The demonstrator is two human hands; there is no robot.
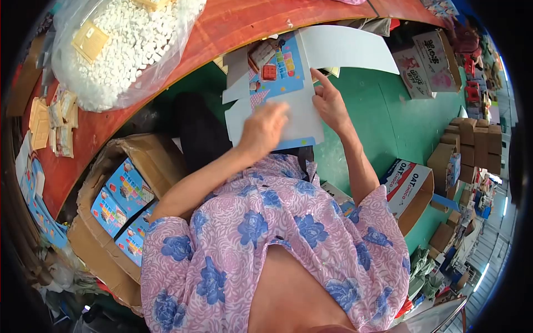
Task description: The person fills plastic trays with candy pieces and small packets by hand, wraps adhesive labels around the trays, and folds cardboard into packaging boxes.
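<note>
A partly folded cardboard box point(288, 61) rests over my lap, with a blue printed panel showing sweets and bright lettering. Its long white flap point(350, 47) sticks out to the right, and a plain pale panel point(300, 105) faces up nearer me. Over this pale panel is my left hand point(265, 129), its fingers blurred by motion; whether they touch the card is unclear. My right hand point(331, 105) is at the box's right edge, index finger stretched along it and the other fingers curled, gripping the edge.
A red-brown table point(233, 22) curves across the top, bearing a clear bag of small white pieces point(139, 44) and wrapped cream items point(61, 119). An open brown carton point(94, 222) with printed blue boxes stands at left. Other cartons point(408, 186) stand on the green floor at right.
</note>
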